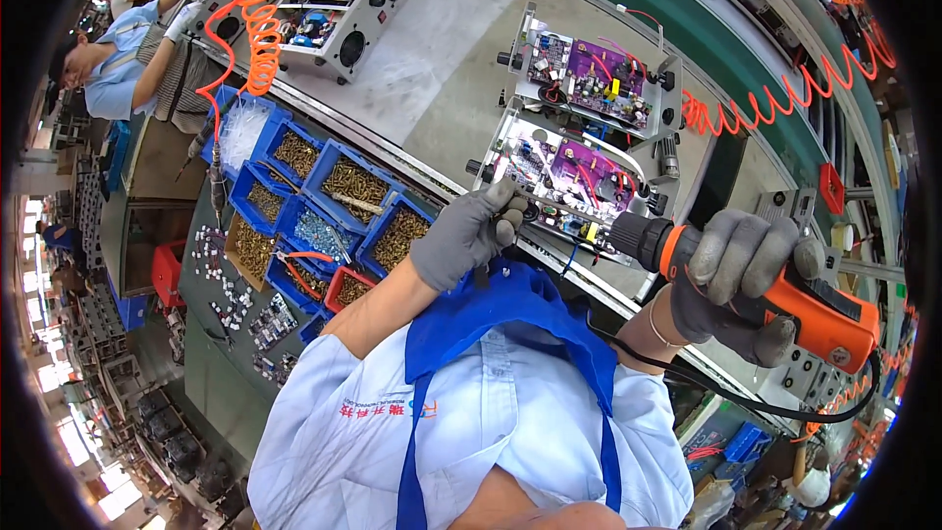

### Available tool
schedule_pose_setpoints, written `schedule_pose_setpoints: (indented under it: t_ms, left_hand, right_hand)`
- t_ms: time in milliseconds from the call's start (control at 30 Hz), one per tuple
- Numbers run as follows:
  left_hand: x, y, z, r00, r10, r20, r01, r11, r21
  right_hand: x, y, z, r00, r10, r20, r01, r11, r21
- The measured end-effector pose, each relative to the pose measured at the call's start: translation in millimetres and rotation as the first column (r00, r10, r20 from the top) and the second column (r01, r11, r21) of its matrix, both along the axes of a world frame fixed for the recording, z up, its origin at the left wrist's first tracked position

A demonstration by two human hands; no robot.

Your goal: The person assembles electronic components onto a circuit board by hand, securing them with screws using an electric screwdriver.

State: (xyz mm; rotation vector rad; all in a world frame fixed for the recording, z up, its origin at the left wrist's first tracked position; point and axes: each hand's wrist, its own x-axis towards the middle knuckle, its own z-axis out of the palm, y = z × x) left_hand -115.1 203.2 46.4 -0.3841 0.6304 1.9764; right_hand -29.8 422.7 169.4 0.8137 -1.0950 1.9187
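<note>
My right hand (751, 275), in a grey glove, is wrapped round an orange and black electric screwdriver (829, 319) held sideways. Its black chuck (638, 236) points left, and a long thin bit runs from it toward my left hand (471, 236). That hand, gloved too, is closed in a pinch at the bit's far end; whatever is between the fingertips is too small to make out. Just beyond both hands lies an open metal chassis with a purple and white circuit board (579, 172). A similar chassis with a purple circuit board (599, 74) sits behind it.
Blue bins (348, 177) of brass-coloured screws and small parts stand to the left, with orange-handled pliers (304, 270) on them. Coiled orange air hoses (255, 29) hang at upper left and right. Finished-looking metal units (343, 20) stand farther back. A co-worker (123, 64) works at far left.
</note>
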Motion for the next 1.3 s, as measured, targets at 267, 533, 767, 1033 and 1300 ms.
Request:
schedule_pose_setpoints:
  t_ms: [267, 533, 767, 1033, 1300]
  left_hand:
    - [-6.0, -7.9, -18.5, 1.000, -0.025, 0.010, 0.023, 0.984, 0.177]
    - [-6.5, -17.2, -12.6, 0.985, -0.131, -0.115, 0.142, 0.986, 0.093]
    - [8.4, -17.1, -54.4, 0.962, -0.198, 0.189, 0.206, 0.978, -0.022]
    - [20.4, -43.8, -49.6, 0.995, -0.078, -0.058, 0.075, 0.996, -0.055]
    - [16.0, -45.6, -44.5, 0.989, -0.125, -0.081, 0.118, 0.989, -0.090]
  right_hand:
    - [-7.4, -7.2, -0.3, 1.000, -0.001, 0.011, 0.001, 1.000, -0.002]
    - [-11.7, -2.0, -5.0, 0.994, 0.087, 0.065, -0.084, 0.996, -0.042]
    - [-21.0, -28.0, -16.1, 0.911, -0.121, 0.393, 0.125, 0.992, 0.016]
    - [-28.2, -40.0, -36.4, 0.862, -0.157, 0.482, 0.101, 0.985, 0.141]
    - [-39.4, -49.9, -36.1, 0.830, -0.105, 0.548, -0.009, 0.979, 0.201]
